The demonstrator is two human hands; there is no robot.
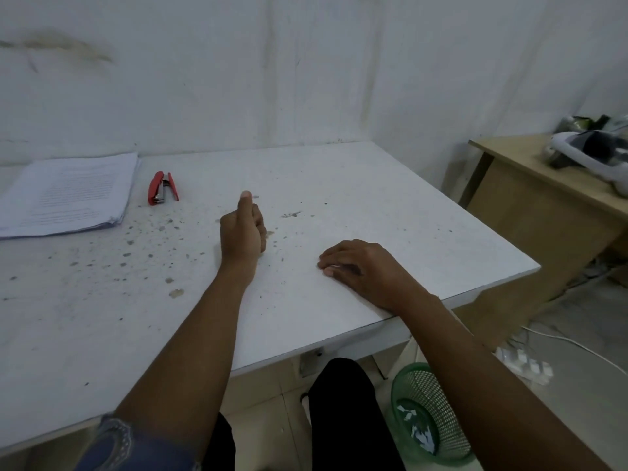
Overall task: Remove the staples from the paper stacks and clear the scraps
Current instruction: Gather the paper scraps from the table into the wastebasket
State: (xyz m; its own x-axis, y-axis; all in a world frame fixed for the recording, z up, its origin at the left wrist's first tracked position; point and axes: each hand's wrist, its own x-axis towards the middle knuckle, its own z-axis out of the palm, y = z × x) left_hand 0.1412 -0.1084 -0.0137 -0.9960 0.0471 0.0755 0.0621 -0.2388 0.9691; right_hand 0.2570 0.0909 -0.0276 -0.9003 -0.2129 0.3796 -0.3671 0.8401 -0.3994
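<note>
Bare table (390, 198) surface runs from my left hand (243, 232) back to the wall (306, 79) and out to the right edge, so there's room to pass there. Back-left corner is taken: paper stack (68, 195) by the wall, red stapler (162, 188) just right of it, not touching. Open gap between my fisted left hand and my right hand (353, 263), which rests near the front-right edge. Off that edge, a green mesh basket (431, 413) on the floor and a wooden desk (543, 185) farther right.
</note>
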